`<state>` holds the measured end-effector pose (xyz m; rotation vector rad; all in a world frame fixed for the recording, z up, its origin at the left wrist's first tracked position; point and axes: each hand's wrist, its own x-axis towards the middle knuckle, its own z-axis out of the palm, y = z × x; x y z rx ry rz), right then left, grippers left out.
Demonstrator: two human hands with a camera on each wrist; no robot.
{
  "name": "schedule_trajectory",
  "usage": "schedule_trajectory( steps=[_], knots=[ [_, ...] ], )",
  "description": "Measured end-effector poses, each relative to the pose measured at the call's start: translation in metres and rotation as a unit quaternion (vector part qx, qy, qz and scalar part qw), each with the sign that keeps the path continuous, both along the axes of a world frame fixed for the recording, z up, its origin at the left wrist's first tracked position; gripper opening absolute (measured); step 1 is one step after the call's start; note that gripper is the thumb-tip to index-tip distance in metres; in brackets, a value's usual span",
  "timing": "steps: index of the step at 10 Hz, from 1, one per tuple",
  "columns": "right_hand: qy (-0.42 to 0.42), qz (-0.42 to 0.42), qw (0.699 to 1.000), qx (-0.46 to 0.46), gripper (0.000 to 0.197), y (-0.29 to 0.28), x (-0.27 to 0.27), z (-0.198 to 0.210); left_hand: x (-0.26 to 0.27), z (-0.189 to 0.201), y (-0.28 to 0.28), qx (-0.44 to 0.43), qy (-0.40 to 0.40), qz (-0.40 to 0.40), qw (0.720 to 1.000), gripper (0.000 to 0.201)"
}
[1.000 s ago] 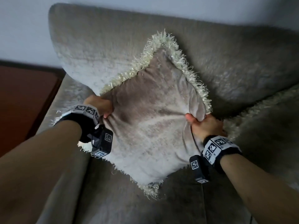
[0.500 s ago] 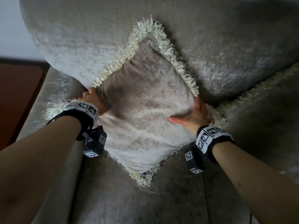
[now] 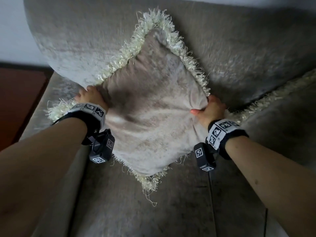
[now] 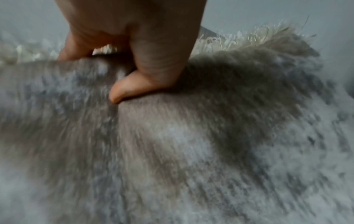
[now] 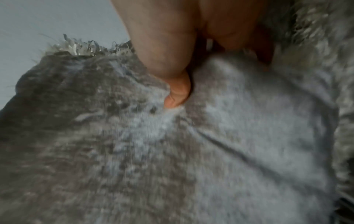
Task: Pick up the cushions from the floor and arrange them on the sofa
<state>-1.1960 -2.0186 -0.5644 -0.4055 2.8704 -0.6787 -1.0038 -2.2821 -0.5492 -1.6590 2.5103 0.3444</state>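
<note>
A beige velvet cushion [image 3: 150, 108] with a cream fringe stands on one corner, diamond-wise, leaning against the grey sofa [image 3: 239, 48] backrest. My left hand [image 3: 90, 96] grips its left corner, and in the left wrist view the thumb [image 4: 138, 84] digs into the cushion [image 4: 172, 151] fabric. My right hand [image 3: 207, 111] grips the right corner; the thumb [image 5: 177, 94] presses a fold into the cushion [image 5: 172, 151] there. The lower corner touches the sofa seat [image 3: 153, 211].
A second fringed cushion [image 3: 282, 108] lies on the sofa at the right, just behind my right hand. The sofa armrest [image 3: 51, 151] runs along the left, with reddish-brown floor [image 3: 17, 100] beyond it. A pale wall [image 3: 10, 31] stands behind.
The cushion has been pushed back and up against the backrest. My right hand shifted from an open palm on the cushion's face to gripping its right corner. The left hand keeps its hold.
</note>
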Motion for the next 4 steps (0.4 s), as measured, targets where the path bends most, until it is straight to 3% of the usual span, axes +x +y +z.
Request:
schedule_trajectory(
  steps=[1, 2, 3, 4],
  knots=[
    [-0.054, 0.030, 0.997, 0.050, 0.083, 0.005, 0.003, -0.008, 0.008, -0.023, 0.004, 0.029, -0.025, -0.001, 0.999, 0.099],
    [-0.054, 0.011, 0.998, 0.026, 0.093, 0.013, 0.023, -0.014, 0.021, -0.032, 0.018, 0.018, 0.006, 0.009, 1.000, 0.105],
    [-0.044, -0.015, 0.999, 0.011, 0.097, 0.012, 0.038, 0.001, 0.023, -0.009, 0.027, 0.025, -0.001, 0.020, 0.999, 0.097],
    [-0.058, 0.019, 0.998, 0.002, 0.089, 0.001, 0.045, 0.030, 0.018, 0.036, 0.038, 0.048, 0.009, 0.007, 0.999, 0.077]
  ],
)
